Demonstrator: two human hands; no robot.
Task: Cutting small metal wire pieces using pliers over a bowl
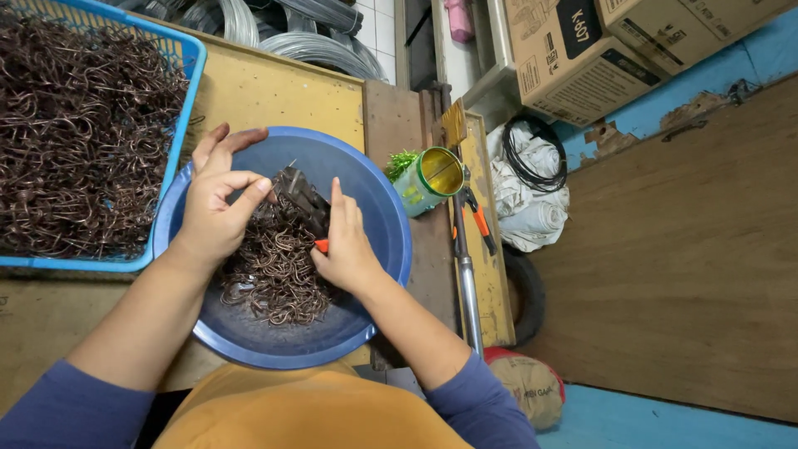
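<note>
Blue basin [378,216], dark brown wire hooks [278,278]

Two brown cardboard boxes [582,50] stand top right, black-labelled.

Basin [391,249] hemmed: basket [179,125] left, can [428,179] right.
</note>
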